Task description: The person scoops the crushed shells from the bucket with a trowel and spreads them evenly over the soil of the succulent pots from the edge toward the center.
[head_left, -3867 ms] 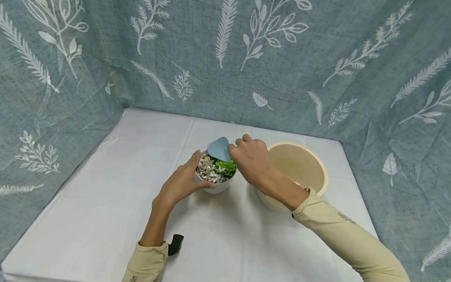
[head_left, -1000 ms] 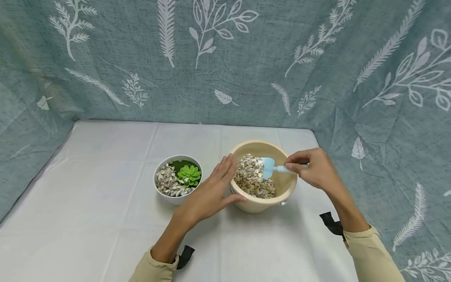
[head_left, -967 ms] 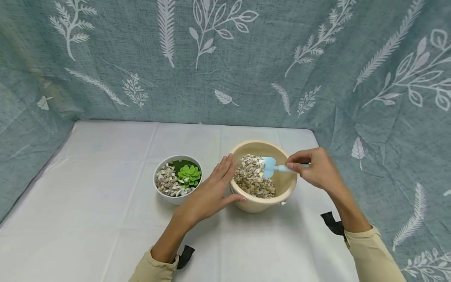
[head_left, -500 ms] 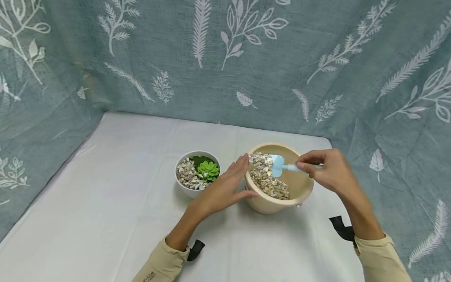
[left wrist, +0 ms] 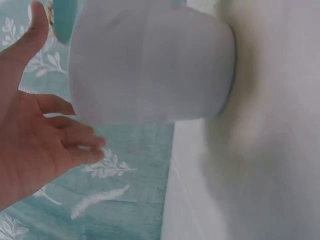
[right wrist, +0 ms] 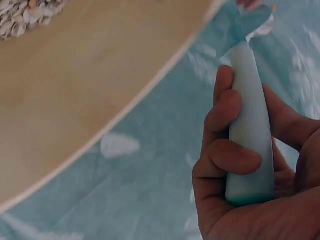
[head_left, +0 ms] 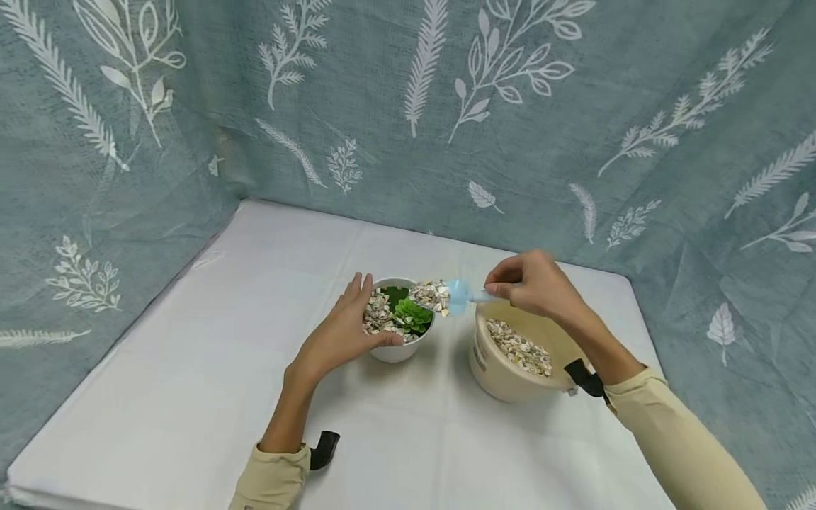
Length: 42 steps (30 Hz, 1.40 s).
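My right hand (head_left: 532,283) grips the pale blue handle (right wrist: 250,125) of a small garden trowel (head_left: 457,296). Its blade carries a heap of crushed shells (head_left: 428,295) over the right part of a white pot (head_left: 394,352). A green succulent (head_left: 411,316) stands in that pot, with more shell bits around its left side. My left hand (head_left: 341,329) spreads its thumb and fingers around the pot's left rim. In the left wrist view the pot's side (left wrist: 150,65) fills the upper middle, with the fingers extended beside it.
A cream bucket (head_left: 494,379) with shell pieces (head_left: 519,347) inside stands right of the pot, under my right forearm. A white cloth (head_left: 210,368) covers the table, and a leaf-patterned green curtain (head_left: 382,170) hangs behind and on both sides.
The loaded trowel has risen out of the bucket and moved left to the pot. My left hand has shifted from the bucket's rim to the pot's. The head view has turned left.
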Each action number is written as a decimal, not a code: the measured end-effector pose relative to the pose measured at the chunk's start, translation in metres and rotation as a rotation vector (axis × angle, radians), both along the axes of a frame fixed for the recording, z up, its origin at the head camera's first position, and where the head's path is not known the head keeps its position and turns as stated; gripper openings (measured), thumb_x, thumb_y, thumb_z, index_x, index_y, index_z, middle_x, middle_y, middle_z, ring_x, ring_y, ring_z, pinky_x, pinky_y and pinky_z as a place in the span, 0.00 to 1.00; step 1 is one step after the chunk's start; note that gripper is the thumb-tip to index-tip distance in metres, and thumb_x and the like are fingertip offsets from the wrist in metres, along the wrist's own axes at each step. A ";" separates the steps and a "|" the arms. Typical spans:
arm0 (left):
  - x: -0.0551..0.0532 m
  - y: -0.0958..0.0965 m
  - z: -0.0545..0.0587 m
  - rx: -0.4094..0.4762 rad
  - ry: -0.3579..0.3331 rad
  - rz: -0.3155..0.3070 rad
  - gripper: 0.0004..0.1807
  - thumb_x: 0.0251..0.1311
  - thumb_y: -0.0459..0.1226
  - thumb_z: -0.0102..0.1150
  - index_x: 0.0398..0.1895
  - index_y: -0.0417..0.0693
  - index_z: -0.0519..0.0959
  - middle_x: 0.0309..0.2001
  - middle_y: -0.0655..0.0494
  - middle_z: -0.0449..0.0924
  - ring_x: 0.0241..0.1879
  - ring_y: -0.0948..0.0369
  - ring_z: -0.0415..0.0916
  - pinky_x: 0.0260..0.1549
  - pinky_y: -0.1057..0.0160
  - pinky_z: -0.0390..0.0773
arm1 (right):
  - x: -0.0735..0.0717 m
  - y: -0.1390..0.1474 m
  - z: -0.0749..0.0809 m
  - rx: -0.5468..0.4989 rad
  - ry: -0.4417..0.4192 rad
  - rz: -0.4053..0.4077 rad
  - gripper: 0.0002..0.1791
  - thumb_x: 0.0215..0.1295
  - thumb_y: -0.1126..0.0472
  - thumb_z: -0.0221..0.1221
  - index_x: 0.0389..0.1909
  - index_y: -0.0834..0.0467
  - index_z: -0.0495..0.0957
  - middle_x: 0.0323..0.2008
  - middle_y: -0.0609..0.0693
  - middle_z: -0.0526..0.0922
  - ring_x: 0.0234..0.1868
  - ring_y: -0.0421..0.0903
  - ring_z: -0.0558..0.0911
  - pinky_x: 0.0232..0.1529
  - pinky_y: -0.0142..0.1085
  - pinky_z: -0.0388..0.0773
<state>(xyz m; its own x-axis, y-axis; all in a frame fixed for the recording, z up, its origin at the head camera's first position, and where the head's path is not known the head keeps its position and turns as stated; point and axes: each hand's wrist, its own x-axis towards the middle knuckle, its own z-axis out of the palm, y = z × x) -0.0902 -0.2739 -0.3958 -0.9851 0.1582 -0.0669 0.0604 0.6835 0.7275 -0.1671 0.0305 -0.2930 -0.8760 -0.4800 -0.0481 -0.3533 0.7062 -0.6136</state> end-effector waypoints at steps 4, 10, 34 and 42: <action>0.003 -0.006 -0.012 0.028 -0.047 -0.047 0.72 0.55 0.62 0.73 0.85 0.41 0.34 0.86 0.42 0.30 0.86 0.43 0.35 0.83 0.38 0.50 | -0.009 -0.024 -0.011 0.064 -0.034 0.025 0.07 0.71 0.63 0.65 0.38 0.60 0.90 0.34 0.54 0.93 0.28 0.41 0.81 0.33 0.33 0.75; 0.004 -0.008 -0.013 0.026 -0.034 -0.059 0.71 0.53 0.58 0.77 0.85 0.40 0.38 0.86 0.41 0.32 0.84 0.37 0.39 0.82 0.37 0.51 | -0.014 -0.055 -0.011 0.181 0.043 0.040 0.07 0.70 0.62 0.65 0.38 0.57 0.92 0.33 0.52 0.93 0.26 0.42 0.80 0.29 0.33 0.71; 0.005 -0.006 -0.011 0.014 -0.026 -0.051 0.65 0.60 0.53 0.74 0.86 0.43 0.38 0.86 0.43 0.31 0.83 0.33 0.40 0.82 0.36 0.49 | -0.014 -0.055 0.042 0.356 -0.044 0.164 0.11 0.73 0.63 0.61 0.45 0.62 0.90 0.33 0.55 0.93 0.25 0.46 0.87 0.28 0.34 0.78; 0.005 -0.006 -0.008 0.003 -0.018 -0.045 0.65 0.60 0.53 0.74 0.85 0.40 0.39 0.86 0.42 0.32 0.84 0.36 0.40 0.83 0.38 0.48 | -0.002 -0.012 0.056 0.268 -0.016 0.133 0.11 0.74 0.62 0.61 0.45 0.63 0.90 0.36 0.56 0.92 0.26 0.41 0.86 0.28 0.37 0.79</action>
